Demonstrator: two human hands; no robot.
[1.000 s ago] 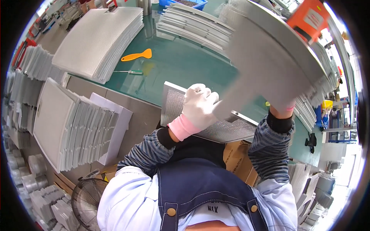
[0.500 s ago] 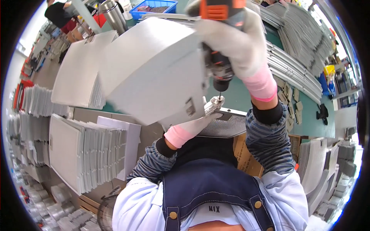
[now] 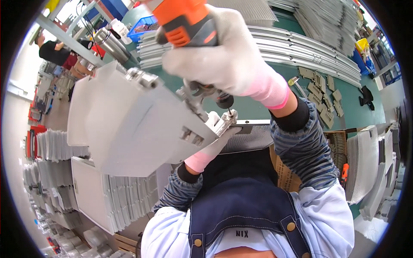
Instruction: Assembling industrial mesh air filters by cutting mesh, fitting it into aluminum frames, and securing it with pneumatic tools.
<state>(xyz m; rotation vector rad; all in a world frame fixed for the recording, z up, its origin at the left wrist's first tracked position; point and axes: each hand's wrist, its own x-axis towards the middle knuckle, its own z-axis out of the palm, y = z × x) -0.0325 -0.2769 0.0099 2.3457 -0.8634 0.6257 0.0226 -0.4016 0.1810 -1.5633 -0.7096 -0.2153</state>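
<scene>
Since the earlier frame, the grey panel before you has swung lower and to the left, and your power driver has tilted leftward; its bit remains at the metal bracket. At the left, a row of pale panels stands on edge, partly covered by the grey panel. Beyond it stands a metal flask. The grey panel hangs tilted, and its right end reaches the bracket in view. Your left hand extends from below, partly hidden; its grip is closed on the bracket between thumb and fingers. Your right hand is above, its grip wrapped firmly around the driver. The bit points down onto the bracket; the exact contact is too small to tell. Just right of the bracket, a framed mesh panel lies at the near edge of the surface. Farther right, a yellow-handled tool rests beside loose beige parts; pale metal strips lie behind them. A black object lies rightmost on the surface.
</scene>
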